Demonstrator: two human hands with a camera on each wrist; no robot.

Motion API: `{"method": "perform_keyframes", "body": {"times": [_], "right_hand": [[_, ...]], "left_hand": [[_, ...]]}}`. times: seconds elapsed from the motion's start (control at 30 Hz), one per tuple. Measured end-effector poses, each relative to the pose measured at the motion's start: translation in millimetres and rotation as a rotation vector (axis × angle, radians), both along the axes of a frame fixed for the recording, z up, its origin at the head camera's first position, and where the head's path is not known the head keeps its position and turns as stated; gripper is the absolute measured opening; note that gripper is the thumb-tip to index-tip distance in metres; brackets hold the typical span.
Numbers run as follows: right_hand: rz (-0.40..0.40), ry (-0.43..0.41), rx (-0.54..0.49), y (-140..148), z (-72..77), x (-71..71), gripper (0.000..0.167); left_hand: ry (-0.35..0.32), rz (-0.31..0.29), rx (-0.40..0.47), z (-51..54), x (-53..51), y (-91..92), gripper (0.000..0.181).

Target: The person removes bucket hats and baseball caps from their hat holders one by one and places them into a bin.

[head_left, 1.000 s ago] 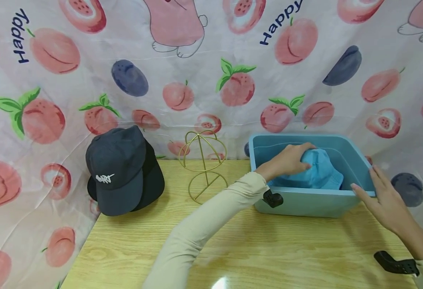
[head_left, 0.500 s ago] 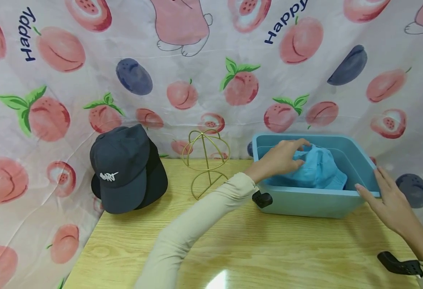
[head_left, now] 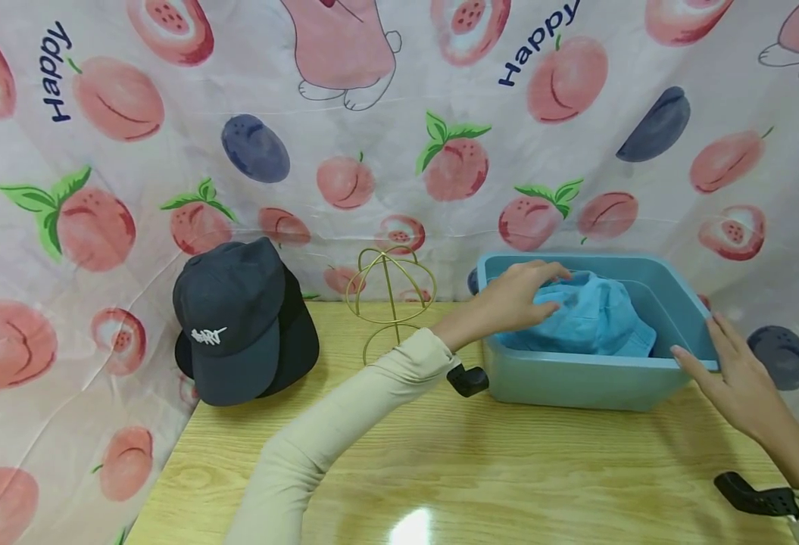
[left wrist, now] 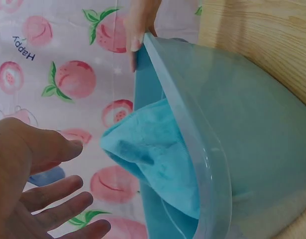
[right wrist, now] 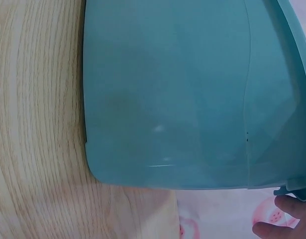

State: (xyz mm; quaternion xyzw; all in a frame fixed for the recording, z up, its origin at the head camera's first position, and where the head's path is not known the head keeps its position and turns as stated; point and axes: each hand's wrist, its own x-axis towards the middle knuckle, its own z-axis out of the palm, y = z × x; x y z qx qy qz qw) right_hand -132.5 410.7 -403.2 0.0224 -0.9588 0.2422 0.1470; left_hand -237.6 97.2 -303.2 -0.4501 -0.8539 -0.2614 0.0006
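Observation:
A light-blue cloth hat [head_left: 593,314] lies inside the blue plastic bin [head_left: 576,378], its top near rim height. My left hand [head_left: 508,297] hovers over the bin's left end, fingers spread and loosely bent. The left wrist view shows a gap between that hand [left wrist: 38,184] and the hat [left wrist: 153,154], with nothing held. At the bin's front right corner, my right hand [head_left: 736,378] rests against the rim, thumb toward the front and fingers fairly straight along the side. Only a few right fingertips [right wrist: 287,206] show in the right wrist view, beside the bin [right wrist: 182,99].
Black caps [head_left: 242,322], the front one with white lettering, sit stacked at the table's left. A gold wire stand [head_left: 391,295] with a domed top stands between the caps and the bin. Behind the wooden table [head_left: 481,469] hangs a fruit-print cloth [head_left: 385,136].
My left hand has come off the blue hat and drawn back to the left. My right hand has stayed at the bin's corner. The hat remains in the bin.

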Motion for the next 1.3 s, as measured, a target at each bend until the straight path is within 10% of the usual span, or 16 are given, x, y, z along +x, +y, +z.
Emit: {"method": "perform_keyframes", "body": {"times": [0.53, 0.97, 1.3], "right_hand": [[-0.015, -0.024, 0.015, 1, -0.7, -2.0, 0.082], [-0.012, -0.013, 0.007, 1, -1.0, -2.6, 0.082], [-0.008, -0.011, 0.006, 2, -1.3, -1.9, 0.082]], "left_hand": [[0.079, 0.013, 0.032, 13.9, 21.2, -41.4, 0.035], [0.048, 0.094, 0.174, 13.1, 28.2, -85.3, 0.03], [0.153, 0.191, 0.245, 17.1, 34.1, -123.9, 0.027]]}}
